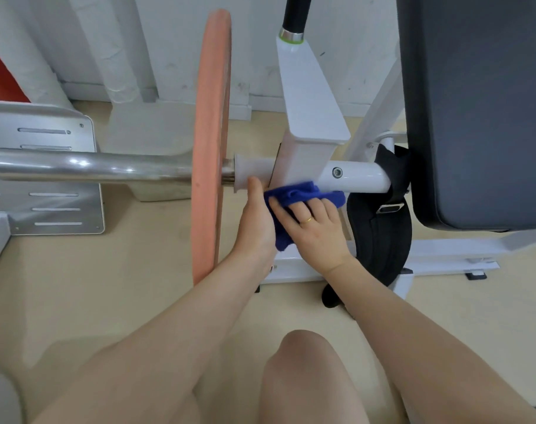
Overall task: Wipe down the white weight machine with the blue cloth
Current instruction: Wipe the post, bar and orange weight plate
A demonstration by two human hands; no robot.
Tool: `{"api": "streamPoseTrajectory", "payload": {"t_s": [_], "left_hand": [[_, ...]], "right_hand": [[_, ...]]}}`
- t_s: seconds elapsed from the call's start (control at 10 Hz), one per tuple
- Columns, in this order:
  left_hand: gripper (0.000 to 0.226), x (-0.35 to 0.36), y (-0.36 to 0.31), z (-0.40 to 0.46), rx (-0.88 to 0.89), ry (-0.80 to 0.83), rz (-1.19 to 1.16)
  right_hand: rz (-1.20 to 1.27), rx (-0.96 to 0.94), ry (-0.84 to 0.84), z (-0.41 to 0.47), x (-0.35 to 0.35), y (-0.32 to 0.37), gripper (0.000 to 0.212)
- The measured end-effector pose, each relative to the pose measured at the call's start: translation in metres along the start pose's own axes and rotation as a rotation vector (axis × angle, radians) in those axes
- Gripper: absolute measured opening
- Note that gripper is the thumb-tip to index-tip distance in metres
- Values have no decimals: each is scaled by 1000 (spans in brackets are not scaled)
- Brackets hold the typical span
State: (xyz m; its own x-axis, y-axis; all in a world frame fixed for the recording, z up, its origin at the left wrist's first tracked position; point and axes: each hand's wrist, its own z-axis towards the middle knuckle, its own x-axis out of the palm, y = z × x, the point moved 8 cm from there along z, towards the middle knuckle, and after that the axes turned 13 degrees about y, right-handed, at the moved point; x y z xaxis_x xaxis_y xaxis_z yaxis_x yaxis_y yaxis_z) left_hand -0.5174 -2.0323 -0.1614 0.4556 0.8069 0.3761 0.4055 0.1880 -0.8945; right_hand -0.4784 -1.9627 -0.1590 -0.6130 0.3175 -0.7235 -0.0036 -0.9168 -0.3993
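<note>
at the middle of the head view, the blue cloth (294, 198) is bunched against the underside of the white weight machine (309, 117), just where the square white arm meets the round white cross tube (357, 179). part of the cloth hangs down between the two hands. the right hand (314, 231) lies over the cloth with its fingers spread and fairly straight, pressing the fabric up toward the tube; a gold ring (306, 220) sits on one finger. the left hand (257, 221) is just beside it, touching the cloth's left edge, thumb pointing up along the white sleeve (253, 171) next to the arm; its fingers are hidden behind the palm and the cloth, so i cannot tell whether it grips the cloth or only rests against it

left of the hands, an orange weight plate (211, 142) stands upright, seen edge-on, loaded on a chrome bar (86, 168) that runs off to the left. behind the bar is a grey metal plate with slots (52, 179). above the white arm a black handle (295, 13) rises out of frame. on the right a dark padded seat (481, 111) fills the upper corner, and a black strap (380, 234) with a buckle hangs below the end of the cross tube. the machine's white base rail (456, 255) rests on a beige floor (122, 270). a bare knee (306, 362) shows at the bottom
</note>
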Motion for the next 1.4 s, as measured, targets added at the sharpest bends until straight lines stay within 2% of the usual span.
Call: {"api": "streamPoseTrajectory", "payload": {"t_s": [0.1,0.2,0.3,0.4,0.5,0.6,0.7,0.8,0.9,1.0,1.1,1.2,1.3,1.4], "left_hand": [[38,-11,-6,-2,44,-111,-26],[29,-7,-27,-17,189,-157,-17],[26,0,-34,-37,241,-149,37],[41,-7,-17,-44,196,-192,35],[43,-20,-7,-45,153,-247,52],[43,-19,1,-44,73,-213,2],[45,-8,14,-38,-18,-112,-55],[45,-10,22,-33,-8,-94,-31],[43,-16,31,-33,-15,-103,-45],[33,-29,37,-33,-39,-186,-84],[27,-37,26,-26,45,-237,-43],[30,-17,19,-17,113,-82,75],[32,2,18,-8,178,-6,156],[36,13,6,-4,314,-33,252]], "right_hand": [[-32,-72,6,11,-11,6,43],[-68,-150,-91,46,-41,6,27],[-174,-244,39,68,-34,7,27],[-366,-361,382,37,17,30,31],[-418,-386,710,-2,59,55,34],[-351,-428,594,18,41,57,22],[-242,-213,296,51,-10,15,25],[-250,-150,219,49,-14,4,24],[-449,-401,606,0,50,42,36],[-401,-482,673,-21,71,56,43],[-254,-384,341,-9,42,39,37],[-121,-226,114,-6,5,1,43],[43,-72,112,-12,-5,-12,45],[255,123,171,-3,-8,-23,48]]}}
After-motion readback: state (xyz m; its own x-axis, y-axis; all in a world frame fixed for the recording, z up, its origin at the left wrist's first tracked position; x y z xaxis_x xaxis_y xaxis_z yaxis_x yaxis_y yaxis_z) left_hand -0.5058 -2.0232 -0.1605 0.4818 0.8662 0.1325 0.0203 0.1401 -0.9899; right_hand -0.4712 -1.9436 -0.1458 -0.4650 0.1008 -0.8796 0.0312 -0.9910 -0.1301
